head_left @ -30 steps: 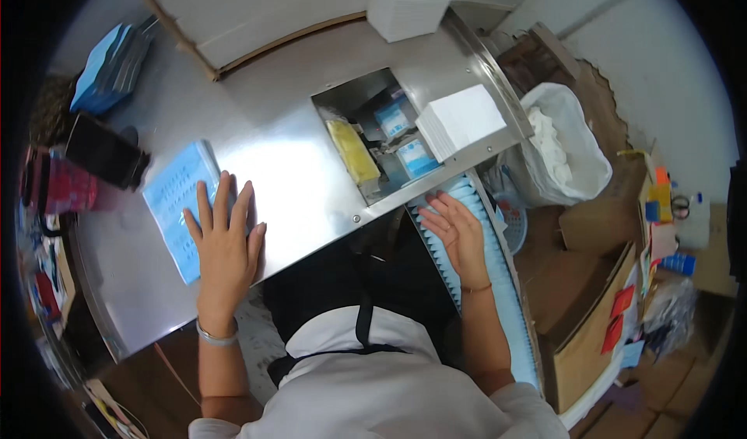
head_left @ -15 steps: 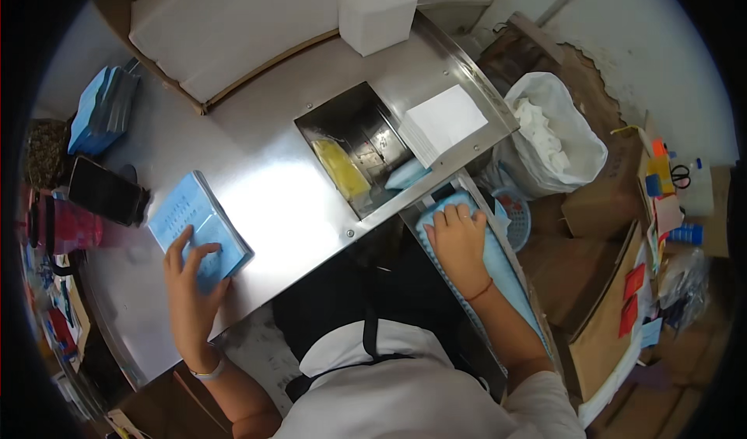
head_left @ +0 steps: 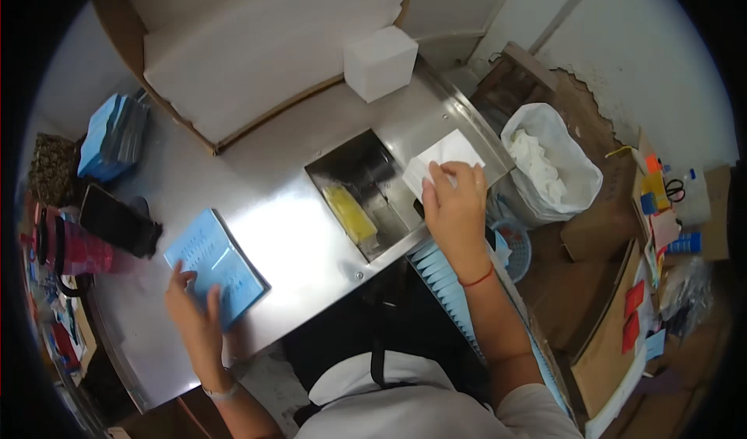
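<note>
My left hand rests at the near left side of a flat blue printed packet on the metal table. Its thumb and fingers are apart, touching the packet's edge area. With bent fingers and thumb drawn together, my right hand is on a stack of white paper sheets at the table's right edge. The fingertips meet the top of the stack; how many sheets they pinch is hidden. Left of the stack, a rectangular opening in the table holds a yellow packet.
Below my right forearm, a long box holds a row of blue packets. More blue packets, a dark phone on a stand and a pink jug stand left. A white block stands behind; a lined bin is right.
My right hand has left the blue packets in the box and moved up onto the white stack. The light-blue packet in the opening no longer shows. My left hand stays by its packet.
</note>
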Motion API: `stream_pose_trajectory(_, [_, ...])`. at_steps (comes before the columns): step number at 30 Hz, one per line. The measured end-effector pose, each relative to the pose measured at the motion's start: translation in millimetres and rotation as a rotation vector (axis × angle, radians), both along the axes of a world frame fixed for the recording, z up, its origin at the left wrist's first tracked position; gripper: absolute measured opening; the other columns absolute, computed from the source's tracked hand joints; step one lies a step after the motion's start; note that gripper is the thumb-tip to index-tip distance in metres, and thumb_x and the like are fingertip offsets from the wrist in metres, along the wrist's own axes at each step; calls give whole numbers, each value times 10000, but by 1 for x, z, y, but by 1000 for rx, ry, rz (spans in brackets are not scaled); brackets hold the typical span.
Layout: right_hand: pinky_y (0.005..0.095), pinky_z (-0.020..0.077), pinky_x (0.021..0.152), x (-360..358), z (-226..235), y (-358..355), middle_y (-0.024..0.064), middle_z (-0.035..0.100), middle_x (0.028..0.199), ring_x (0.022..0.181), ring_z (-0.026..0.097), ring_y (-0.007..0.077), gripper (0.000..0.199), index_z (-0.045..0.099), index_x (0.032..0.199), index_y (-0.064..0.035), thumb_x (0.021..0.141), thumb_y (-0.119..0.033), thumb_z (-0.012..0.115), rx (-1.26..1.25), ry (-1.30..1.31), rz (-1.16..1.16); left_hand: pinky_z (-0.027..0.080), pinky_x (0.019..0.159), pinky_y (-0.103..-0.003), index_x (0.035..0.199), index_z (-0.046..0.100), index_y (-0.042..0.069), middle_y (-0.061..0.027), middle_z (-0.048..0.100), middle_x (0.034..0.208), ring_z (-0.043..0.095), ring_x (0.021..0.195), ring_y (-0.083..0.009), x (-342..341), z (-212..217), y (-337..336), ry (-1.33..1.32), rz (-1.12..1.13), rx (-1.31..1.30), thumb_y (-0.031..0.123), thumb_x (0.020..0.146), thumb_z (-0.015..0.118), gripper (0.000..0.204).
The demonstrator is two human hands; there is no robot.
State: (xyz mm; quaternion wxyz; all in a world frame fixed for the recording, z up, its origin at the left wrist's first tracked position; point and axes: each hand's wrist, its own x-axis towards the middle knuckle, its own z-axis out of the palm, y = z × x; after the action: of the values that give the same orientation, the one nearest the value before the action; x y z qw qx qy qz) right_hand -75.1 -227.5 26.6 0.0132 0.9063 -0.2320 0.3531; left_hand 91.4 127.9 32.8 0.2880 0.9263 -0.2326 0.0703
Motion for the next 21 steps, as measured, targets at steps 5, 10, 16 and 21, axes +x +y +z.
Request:
stream_pose_trajectory(5, [482, 464, 936, 5, 6, -3, 107, 597, 924, 897, 558, 303, 174, 731, 955, 19, 814, -59, 667, 225, -123, 90, 405, 890, -466, 1054, 567, 14, -156, 532, 1072, 502, 1030, -352, 7, -3, 10, -118, -67, 309, 116, 867, 699, 251])
stream_pose_trajectory(10, [395, 461, 778, -8, 9, -12, 112, 599, 937, 872, 550, 293, 174, 724, 961, 31, 811, -11, 646, 263, -137, 130, 373, 966, -492, 935, 566, 47, -199, 514, 1238, 486, 1147, -390, -42, -5, -75, -177, -272, -1, 141, 762, 780, 291])
stream_pose_trajectory(16, [407, 469, 803, -12, 16, -24, 117, 617, 987, 923, 552, 318, 269, 700, 1036, 24, 771, 13, 656, 272, -26, 253, 363, 1025, -540, 1037, 592, 31, -233, 480, 1334, 432, 1272, -442, -84, -22, -129, -54, -545, -43, 303, 826, 740, 374])
stream_pose_trajectory(21, [420, 473, 904, -11, 8, 37, 136, 626, 1155, 1044, 574, 343, 380, 690, 1146, -110, 797, -3, 588, 210, 92, 504, 361, 990, -493, 1224, 588, 35, -183, 481, 1383, 463, 1221, -387, -66, -14, -107, -85, -578, 92, 170, 673, 775, 597])
